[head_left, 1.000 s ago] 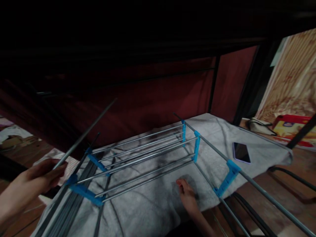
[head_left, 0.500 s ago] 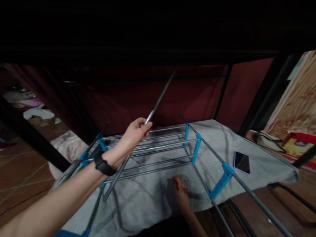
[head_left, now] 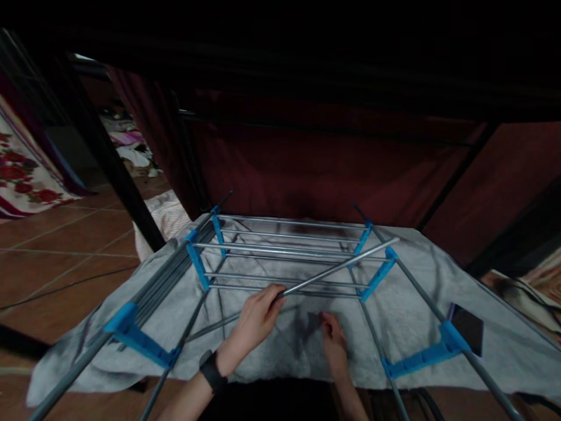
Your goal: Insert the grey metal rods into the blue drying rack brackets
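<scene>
Left hand [head_left: 258,313] closed round a thin, straight grey metal rod [head_left: 337,273], thumb and fingers wrapped, no gap visible; black band [head_left: 213,372] on that wrist. Rod lies aslant through the grip: long axis runs from the near side, left of it, to the far side, right of it. Far tip shows over a blue plastic bracket [head_left: 379,275] beyond and right of the grip; whether they touch, cannot tell.

Left is the holding hand. Right hand [head_left: 334,333] is to the right of the grip, slightly nearer the wearer, over a grey cloth [head_left: 293,345]; fingers curled, contents (if any) not visible.

Surroundings: beyond the grip, silvery metal crossbars [head_left: 289,252] run sideways to a matching blue plastic bracket [head_left: 197,260] on the left; in view they pass behind the rod, between grip and tip. Left of the grip, a bundle of grey rods [head_left: 164,280]. Well right, a dark flat phone [head_left: 468,328].
</scene>
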{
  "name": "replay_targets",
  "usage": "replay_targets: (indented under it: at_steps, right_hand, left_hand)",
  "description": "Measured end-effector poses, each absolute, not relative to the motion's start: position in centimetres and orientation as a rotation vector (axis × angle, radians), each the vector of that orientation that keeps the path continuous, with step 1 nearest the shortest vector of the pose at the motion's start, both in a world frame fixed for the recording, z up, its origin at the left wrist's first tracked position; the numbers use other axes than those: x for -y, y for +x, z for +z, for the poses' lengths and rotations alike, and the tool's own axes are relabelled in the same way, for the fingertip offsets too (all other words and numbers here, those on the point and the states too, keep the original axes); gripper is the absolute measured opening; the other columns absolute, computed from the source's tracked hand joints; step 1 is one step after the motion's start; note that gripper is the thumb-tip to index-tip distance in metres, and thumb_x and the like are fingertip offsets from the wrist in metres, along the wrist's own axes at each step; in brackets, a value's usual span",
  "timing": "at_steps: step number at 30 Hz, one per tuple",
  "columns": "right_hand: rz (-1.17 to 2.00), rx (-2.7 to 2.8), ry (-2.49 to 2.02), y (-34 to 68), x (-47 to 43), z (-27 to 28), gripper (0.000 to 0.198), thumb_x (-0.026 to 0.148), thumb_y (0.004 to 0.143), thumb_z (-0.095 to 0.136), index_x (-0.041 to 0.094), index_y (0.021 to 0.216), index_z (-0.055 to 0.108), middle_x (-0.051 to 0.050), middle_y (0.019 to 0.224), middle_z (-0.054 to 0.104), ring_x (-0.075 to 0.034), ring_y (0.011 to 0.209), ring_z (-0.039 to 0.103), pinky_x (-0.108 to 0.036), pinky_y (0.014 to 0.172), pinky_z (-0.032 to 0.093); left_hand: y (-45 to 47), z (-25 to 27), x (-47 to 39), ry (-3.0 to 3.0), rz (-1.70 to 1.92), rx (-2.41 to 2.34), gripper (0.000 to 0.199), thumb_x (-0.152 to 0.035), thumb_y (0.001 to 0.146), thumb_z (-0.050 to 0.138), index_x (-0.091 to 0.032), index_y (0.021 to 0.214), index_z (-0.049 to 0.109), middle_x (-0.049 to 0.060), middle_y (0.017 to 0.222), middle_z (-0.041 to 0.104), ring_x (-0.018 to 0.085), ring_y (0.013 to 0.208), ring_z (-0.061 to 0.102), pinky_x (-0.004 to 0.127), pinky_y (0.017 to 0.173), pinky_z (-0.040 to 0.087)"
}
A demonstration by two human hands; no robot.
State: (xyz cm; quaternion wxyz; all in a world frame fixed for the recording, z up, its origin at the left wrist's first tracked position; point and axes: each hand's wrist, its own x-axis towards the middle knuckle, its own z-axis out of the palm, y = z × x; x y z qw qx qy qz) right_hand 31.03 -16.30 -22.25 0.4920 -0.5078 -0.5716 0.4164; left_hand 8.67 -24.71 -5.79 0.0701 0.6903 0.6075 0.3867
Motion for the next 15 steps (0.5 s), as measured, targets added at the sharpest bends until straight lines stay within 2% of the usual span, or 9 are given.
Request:
replay_targets:
  at_steps: [4, 7, 11, 15]
  right_hand:
    - [1.170, 1.237, -1.189, 31.7, 16.0, -21.3, 0.029, 0.044, 0.071, 0.068, 0.023, 0.090, 0.072, -0.011, 0.100, 0.073, -0.027, 0.088, 0.067, -0.040, 0.079, 0.054]
    - [1.355, 1.094, -1.156, 32.1, 16.7, -19.9, 0.036, 0.045, 0.069, 0.075, 0.023, 0.097, 0.072, -0.008, 0.103, 0.074, -0.024, 0.086, 0.068, -0.036, 0.074, 0.054]
    - [1.674, 0.828, -1.060, 32.7, 17.9, -18.2, 0.037, 0.038, 0.067, 0.083, 0.025, 0.100, 0.073, -0.005, 0.107, 0.074, -0.024, 0.100, 0.069, -0.039, 0.090, 0.055]
    - [1.880, 0.628, -0.975, 33.3, 18.3, -18.1, 0.041, 0.040, 0.071, 0.080, 0.027, 0.109, 0.073, -0.007, 0.128, 0.069, -0.025, 0.117, 0.066, -0.043, 0.103, 0.053]
  left_hand:
    - [7.9, -7.4, 25.0, 2.211, 0.958, -1.954, 0.022, -0.034, 0.103, 0.045, -0.024, 0.114, 0.061, 0.003, 0.100, 0.070, 0.019, 0.091, 0.067, 0.032, 0.081, 0.049]
    - [8.0, -8.4, 24.9, 2.332, 0.727, -1.958, 0.021, -0.032, 0.103, 0.046, -0.025, 0.115, 0.062, 0.001, 0.098, 0.069, 0.018, 0.088, 0.065, 0.032, 0.082, 0.047]
    - [8.0, -9.7, 24.8, 2.442, 0.488, -1.889, 0.018, -0.030, 0.102, 0.049, -0.024, 0.112, 0.063, 0.002, 0.097, 0.067, 0.016, 0.087, 0.064, 0.031, 0.086, 0.045]
    - [8.1, -11.0, 24.5, 2.493, 0.381, -1.856, 0.019, -0.031, 0.102, 0.048, -0.022, 0.107, 0.064, 0.003, 0.094, 0.066, 0.017, 0.085, 0.063, 0.033, 0.087, 0.044]
